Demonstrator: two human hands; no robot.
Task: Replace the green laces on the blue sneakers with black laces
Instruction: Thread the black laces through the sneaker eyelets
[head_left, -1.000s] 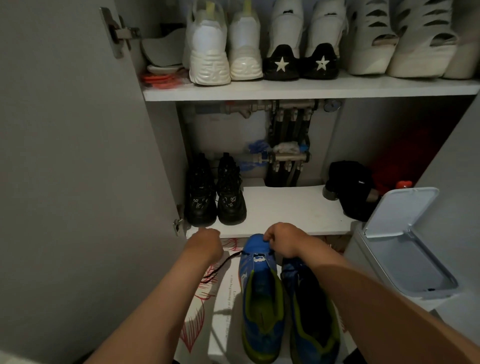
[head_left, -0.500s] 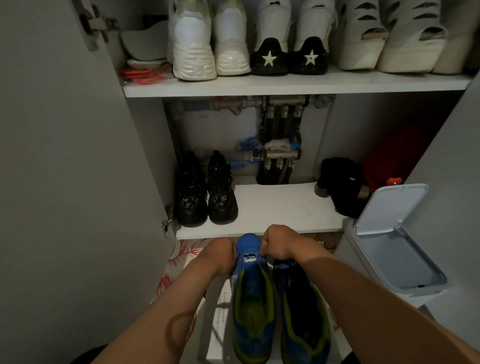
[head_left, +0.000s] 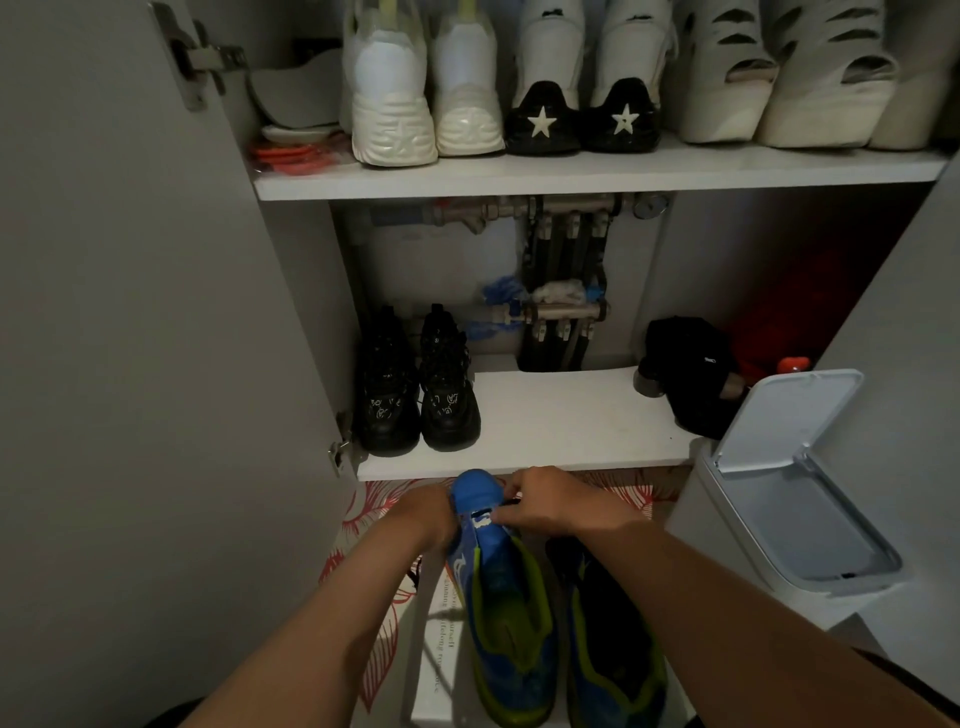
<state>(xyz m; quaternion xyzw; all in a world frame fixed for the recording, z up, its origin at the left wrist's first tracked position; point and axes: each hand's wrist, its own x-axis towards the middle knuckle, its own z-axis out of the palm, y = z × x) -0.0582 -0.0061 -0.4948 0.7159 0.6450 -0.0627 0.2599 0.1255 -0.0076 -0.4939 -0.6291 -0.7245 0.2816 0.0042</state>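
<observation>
L sneaker (head_left: 501, 597), blue mesh w/ lime-green lining, lies toe-away on a white printed box (head_left: 436, 654). Its rounded toe cap reaches the front edge of the white lower shelf (head_left: 545, 462) in this view. R sneaker (head_left: 613, 654), same blue and green but in shadow, sits right beside it at 3 o'clock, its toe hidden under the R forearm.

Both hands meet at the L sneaker's front. R hand (head_left: 545, 501) comes in from 3 o'clock w/ fingers curled and tips pinched down on the white eyelet strip behind the toe cap. Whether a lace sits btwn them is too small to tell. L hand (head_left: 428, 514) lies against the shoe's side at 9 o'clock. Only its back shows and the fingers are hidden behind the upper, so its grip can't be told. A thin dark strand (head_left: 414, 576) shows just under the L wrist.

Under the box, a red-and-white floral mat (head_left: 374, 525) spreads toward 9 and 12 o'clock. The lower shelf carries a pair of black chunky shoes (head_left: 418, 395) at 11 and a black bundle (head_left: 685, 374) at 1, w/ a metal pipe manifold (head_left: 563, 312) behind.

At 3 o'clock a white plastic bin (head_left: 810, 525), flip lid up, stands close beside the R forearm. A grey cupboard door (head_left: 156, 338) stands open at 9.

The upper shelf (head_left: 571, 176), far at 12, holds white chunky trainers (head_left: 421, 104), black-heeled star trainers (head_left: 582, 109) and white cut-out platform shoes (head_left: 779, 78).
</observation>
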